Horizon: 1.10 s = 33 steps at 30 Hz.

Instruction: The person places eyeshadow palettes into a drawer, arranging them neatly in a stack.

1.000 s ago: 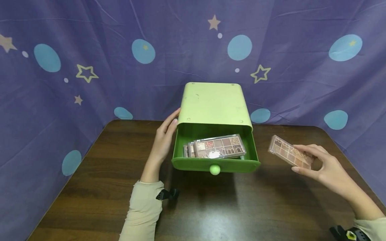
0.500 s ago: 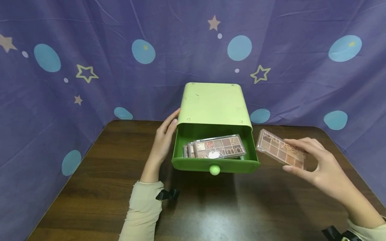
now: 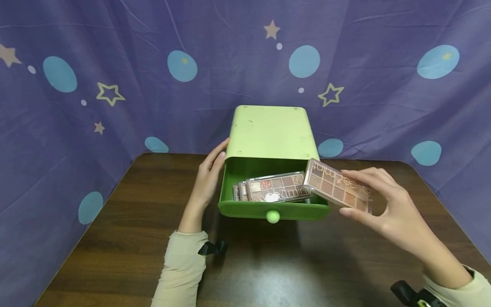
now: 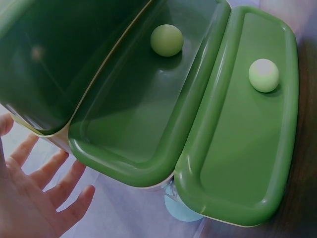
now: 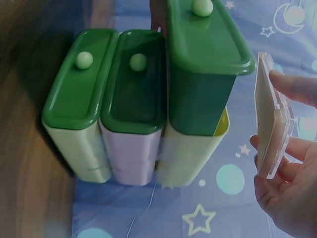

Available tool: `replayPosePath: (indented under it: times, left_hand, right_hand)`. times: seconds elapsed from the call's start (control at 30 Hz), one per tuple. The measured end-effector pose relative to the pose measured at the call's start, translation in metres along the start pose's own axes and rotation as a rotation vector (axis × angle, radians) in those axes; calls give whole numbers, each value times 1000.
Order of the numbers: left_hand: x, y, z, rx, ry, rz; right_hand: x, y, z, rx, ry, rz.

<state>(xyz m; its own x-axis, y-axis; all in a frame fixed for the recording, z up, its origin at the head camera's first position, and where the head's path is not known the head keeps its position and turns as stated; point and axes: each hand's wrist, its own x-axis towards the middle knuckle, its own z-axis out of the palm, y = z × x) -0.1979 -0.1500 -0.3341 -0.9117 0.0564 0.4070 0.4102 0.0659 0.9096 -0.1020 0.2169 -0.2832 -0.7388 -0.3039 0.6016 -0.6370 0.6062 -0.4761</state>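
Observation:
My right hand (image 3: 399,213) pinches a clear-cased eyeshadow palette (image 3: 331,185) between thumb and fingers, its far end tilted over the right wall of the pulled-out green drawer (image 3: 245,209). Several more eyeshadow palettes (image 3: 281,187) lie overlapped in that drawer. My left hand (image 3: 206,181) rests against the left side of the light green cabinet (image 3: 272,132), its fingers extended. In the left wrist view the left hand (image 4: 34,203) has spread fingers beside the cabinet. The right wrist view shows the held palette (image 5: 270,119) edge-on, apart from the drawer front (image 5: 208,44).
Two lower drawers, a middle one (image 5: 136,84) and a bottom one (image 5: 74,94), are pushed in, each with a round knob. The cabinet stands on a dark wooden table (image 3: 126,238). Behind it hangs a purple curtain (image 3: 238,51) with stars and blue spots.
My right hand has carried its palette leftward, from beside the cabinet to the drawer's right edge. The left hand, the cabinet and the palettes in the drawer have stayed put.

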Motion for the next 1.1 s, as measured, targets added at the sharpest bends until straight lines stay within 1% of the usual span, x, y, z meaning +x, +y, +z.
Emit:
replayPosePath:
  times: [0.3, 0.6, 0.73, 0.83, 0.97, 1.1]
  left_hand:
    - [1, 0, 0, 4, -3, 2]
    - [1, -1, 1, 10, -1, 3]
    - [1, 0, 0, 7, 3, 6]
    - [0, 0, 0, 8, 3, 6]
    - [0, 0, 0, 10, 3, 5]
    - [0, -1, 0, 7, 3, 7]
  right_hand:
    - [18, -11, 14, 72, -15, -80]
    - [35, -21, 28, 97, -85, -78]
    - [44, -24, 33, 112, -107, -88]
    - [53, -23, 35, 115, -128, -113]
    - [64, -20, 38, 115, -182, -164]
    - [73, -18, 41, 120, -276, -197]
